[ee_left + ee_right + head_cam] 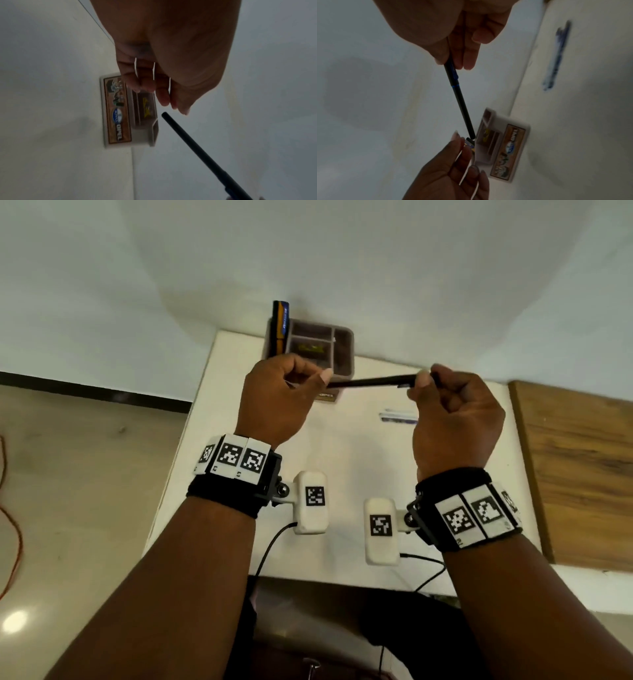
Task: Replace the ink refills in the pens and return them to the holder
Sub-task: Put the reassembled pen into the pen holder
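Here the right hand point(455, 412) pinches the capped end of a slim black pen point(371, 382) between thumb and curled fingers, holding it level at mid frame so its open end meets the left hand point(277, 398); the left hand's fingers are curled in, and the left wrist view shows thin pale strands across them, but whether these are refills I cannot tell; its fingertips sit just beside the pen's end, not clearly touching. The pen is a smooth matte tube with a blue ring near the clip; the holder point(337, 350), a squat grey plastic box split into compartments with a printed brown label, stands at the bench's point(342, 446) far edge, upper centre; blurred, pale pens or refills point(399, 417) lie on the bench below the right hand.
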{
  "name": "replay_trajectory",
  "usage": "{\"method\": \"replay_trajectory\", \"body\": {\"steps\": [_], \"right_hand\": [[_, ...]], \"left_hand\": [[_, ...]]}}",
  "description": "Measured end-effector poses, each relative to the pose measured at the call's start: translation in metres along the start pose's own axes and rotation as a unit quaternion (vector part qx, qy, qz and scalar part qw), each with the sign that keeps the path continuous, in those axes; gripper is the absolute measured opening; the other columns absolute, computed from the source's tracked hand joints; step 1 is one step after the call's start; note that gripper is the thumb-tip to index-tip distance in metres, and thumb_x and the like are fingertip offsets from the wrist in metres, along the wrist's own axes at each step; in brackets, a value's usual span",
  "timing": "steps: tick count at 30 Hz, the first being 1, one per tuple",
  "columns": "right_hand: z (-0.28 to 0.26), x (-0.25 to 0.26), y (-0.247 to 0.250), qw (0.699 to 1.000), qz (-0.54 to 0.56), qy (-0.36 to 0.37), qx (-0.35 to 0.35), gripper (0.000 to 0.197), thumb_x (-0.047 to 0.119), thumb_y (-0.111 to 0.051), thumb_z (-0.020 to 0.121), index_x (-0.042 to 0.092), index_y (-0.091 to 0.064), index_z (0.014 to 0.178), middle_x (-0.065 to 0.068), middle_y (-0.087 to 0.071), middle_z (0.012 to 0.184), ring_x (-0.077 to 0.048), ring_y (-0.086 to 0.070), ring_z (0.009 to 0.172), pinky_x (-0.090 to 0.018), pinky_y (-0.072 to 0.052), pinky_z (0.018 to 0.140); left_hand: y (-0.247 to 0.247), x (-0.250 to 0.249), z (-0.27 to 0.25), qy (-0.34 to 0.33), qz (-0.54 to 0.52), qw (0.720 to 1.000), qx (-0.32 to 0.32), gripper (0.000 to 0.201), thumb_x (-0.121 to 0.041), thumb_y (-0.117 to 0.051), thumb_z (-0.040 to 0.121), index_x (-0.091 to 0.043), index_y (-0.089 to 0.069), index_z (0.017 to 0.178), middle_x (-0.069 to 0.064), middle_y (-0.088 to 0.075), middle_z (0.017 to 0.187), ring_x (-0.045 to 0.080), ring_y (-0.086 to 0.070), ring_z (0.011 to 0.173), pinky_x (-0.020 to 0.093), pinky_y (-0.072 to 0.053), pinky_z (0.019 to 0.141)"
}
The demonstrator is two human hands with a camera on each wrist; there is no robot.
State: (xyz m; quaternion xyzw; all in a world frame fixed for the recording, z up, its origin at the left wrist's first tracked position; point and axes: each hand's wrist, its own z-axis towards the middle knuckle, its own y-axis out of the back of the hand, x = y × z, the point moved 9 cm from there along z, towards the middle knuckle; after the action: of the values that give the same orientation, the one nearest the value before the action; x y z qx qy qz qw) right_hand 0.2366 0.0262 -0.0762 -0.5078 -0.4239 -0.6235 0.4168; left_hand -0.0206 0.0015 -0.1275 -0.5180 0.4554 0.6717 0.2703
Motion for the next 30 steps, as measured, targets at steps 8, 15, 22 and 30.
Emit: {"method": "replay_trajectory", "body": {"steps": [8, 15, 22, 30], "right_hand": [[0.017, 0.056, -0.108, 0.984, -0.082, 0.135, 0.078, 0.01, 0.024, -0.075, 0.086, 0.021, -0.071, 0.094, 0.005, -0.075, 0.083, -0.007, -0.073, 0.077, -0.033, -0.06, 0.08], [0.023, 0.045, -0.19, 0.932, -0.26, 0.178, 0.178, 0.021, 0.032, -0.069, 0.088, 0.027, -0.074, 0.108, 0.014, -0.073, 0.088, -0.001, -0.07, 0.082, -0.023, -0.055, 0.087], [0.027, 0.019, -0.225, 0.89, -0.343, 0.166, 0.252, 0.031, 0.029, -0.066, 0.091, 0.025, -0.071, 0.122, 0.006, -0.075, 0.112, -0.009, -0.068, 0.105, -0.029, -0.051, 0.1], [0.048, 0.027, -0.189, 0.882, -0.358, 0.157, 0.262, 0.032, 0.019, -0.061, 0.092, 0.026, -0.067, 0.122, 0.012, -0.07, 0.096, -0.004, -0.066, 0.094, -0.025, -0.05, 0.097]], "left_hand": [[0.051, 0.04, 0.026, 0.103, -0.076, 0.988, -0.083, 0.012, -0.023, -0.071, 0.09, -0.031, -0.071, 0.08, -0.013, -0.07, 0.077, 0.005, -0.063, 0.069, 0.029, -0.055, 0.077], [0.049, 0.053, 0.031, 0.166, -0.14, 0.974, -0.06, 0.023, -0.008, -0.067, 0.091, -0.016, -0.074, 0.111, -0.009, -0.07, 0.094, 0.012, -0.069, 0.092, 0.04, -0.057, 0.096], [0.046, 0.059, 0.033, 0.181, -0.178, 0.966, -0.045, 0.022, -0.008, -0.067, 0.091, -0.014, -0.074, 0.111, -0.012, -0.068, 0.088, 0.012, -0.068, 0.092, 0.041, -0.056, 0.097], [0.045, 0.052, 0.032, 0.17, -0.177, 0.969, -0.032, 0.021, -0.013, -0.07, 0.092, -0.014, -0.073, 0.113, -0.011, -0.07, 0.089, 0.007, -0.068, 0.084, 0.034, -0.06, 0.088]]}}
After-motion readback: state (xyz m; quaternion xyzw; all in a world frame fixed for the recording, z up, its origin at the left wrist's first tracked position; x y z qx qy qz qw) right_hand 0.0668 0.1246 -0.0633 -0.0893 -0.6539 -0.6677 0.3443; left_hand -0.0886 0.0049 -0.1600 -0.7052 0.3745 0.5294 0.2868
